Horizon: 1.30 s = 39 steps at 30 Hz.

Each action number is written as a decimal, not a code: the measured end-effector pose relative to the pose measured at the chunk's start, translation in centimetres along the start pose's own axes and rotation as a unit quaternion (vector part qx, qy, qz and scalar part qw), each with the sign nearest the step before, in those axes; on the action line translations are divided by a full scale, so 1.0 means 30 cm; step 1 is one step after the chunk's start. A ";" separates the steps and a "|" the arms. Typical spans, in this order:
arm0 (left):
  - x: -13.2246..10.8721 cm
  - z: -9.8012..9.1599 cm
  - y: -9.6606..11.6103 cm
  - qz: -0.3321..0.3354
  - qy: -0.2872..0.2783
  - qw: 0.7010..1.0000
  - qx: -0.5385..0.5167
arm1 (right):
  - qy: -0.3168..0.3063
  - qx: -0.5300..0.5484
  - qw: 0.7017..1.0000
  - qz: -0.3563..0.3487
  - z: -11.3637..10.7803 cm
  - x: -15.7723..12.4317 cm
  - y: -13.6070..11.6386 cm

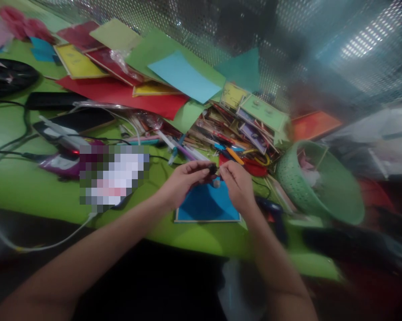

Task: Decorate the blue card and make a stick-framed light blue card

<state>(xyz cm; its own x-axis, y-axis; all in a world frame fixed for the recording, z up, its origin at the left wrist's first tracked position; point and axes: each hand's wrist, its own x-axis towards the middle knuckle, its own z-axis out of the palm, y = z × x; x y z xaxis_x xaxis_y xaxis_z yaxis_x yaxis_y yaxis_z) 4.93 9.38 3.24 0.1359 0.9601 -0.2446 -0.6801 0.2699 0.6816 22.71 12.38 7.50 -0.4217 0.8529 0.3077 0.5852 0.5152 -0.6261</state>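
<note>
My left hand (190, 179) pinches a small dark, roundish piece (213, 168) between thumb and fingertips; its kind is too small to make out. Close beside it, my right hand (236, 183) has thumb and fingers pressed together at the piece's right side. Whatever the right fingertips hold is hidden. Both hands hover over a blue panel (209, 205) with a pale wooden edge, lying near the front of the green table (160, 225). A small pale round spot (216, 183) shows on or above the panel, just below the fingertips.
Behind the hands lies a pile of sticks, pens and tools, including orange-handled ones (234, 155). A green basket (348, 196) leans at the right, near a dark glue-gun-like tool (274, 211). On the left are a blurred-out phone (115, 178), cables and a purple device (60, 165). Coloured sheets (187, 76) lie behind.
</note>
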 end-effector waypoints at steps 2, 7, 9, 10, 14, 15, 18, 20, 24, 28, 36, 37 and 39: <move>0.000 0.001 0.001 -0.002 0.003 1.000 -0.002 | 0.005 0.003 1.000 0.004 0.000 0.000 0.001; 0.002 0.003 0.008 -0.005 0.013 1.000 -0.011 | 0.016 0.084 0.996 0.029 -0.011 -0.008 0.007; 0.003 0.005 0.010 -0.004 0.018 1.000 -0.016 | 0.011 0.133 0.990 0.046 -0.021 -0.013 0.004; 0.004 0.005 0.010 -0.004 0.020 1.000 -0.017 | 0.007 0.154 0.986 0.056 -0.027 -0.016 0.000; 0.005 0.002 0.007 -0.004 0.018 1.000 -0.018 | 0.009 0.190 0.978 0.087 -0.035 -0.017 -0.019; 0.006 0.000 0.005 -0.003 0.013 1.000 -0.016 | 0.014 0.183 0.979 0.090 -0.034 -0.016 -0.023; 0.006 -0.006 -0.003 0.008 0.001 1.000 -0.006 | 0.021 0.144 0.985 0.094 -0.027 -0.010 -0.028; 0.006 -0.008 -0.011 0.018 -0.003 1.000 -0.001 | 0.026 0.114 0.989 0.092 -0.023 -0.010 -0.026; 0.007 -0.009 -0.024 0.029 -0.027 0.999 0.006 | 0.044 0.042 0.995 0.085 -0.022 -0.013 -0.008; 0.016 -0.011 -0.030 0.034 -0.049 0.998 0.017 | 0.003 -0.010 0.997 0.079 -0.021 -0.012 0.010; 0.028 -0.011 -0.038 0.025 -0.068 0.997 0.010 | -0.055 -0.054 0.996 0.040 -0.015 -0.006 0.004; 0.027 -0.011 -0.037 0.024 -0.071 0.997 0.009 | -0.054 -0.057 0.996 0.041 -0.015 -0.007 0.000; 0.023 -0.010 -0.032 0.019 -0.084 0.996 0.007 | -0.049 -0.062 0.996 0.051 -0.023 -0.019 -0.009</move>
<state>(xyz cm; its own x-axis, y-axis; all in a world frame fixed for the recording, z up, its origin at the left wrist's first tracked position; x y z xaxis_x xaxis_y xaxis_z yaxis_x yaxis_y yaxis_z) 5.46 9.75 2.22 0.2289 0.9683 -0.1003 -0.6774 0.2324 0.6980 23.28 11.82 8.00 -0.4177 0.8919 0.1731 0.7069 0.4387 -0.5547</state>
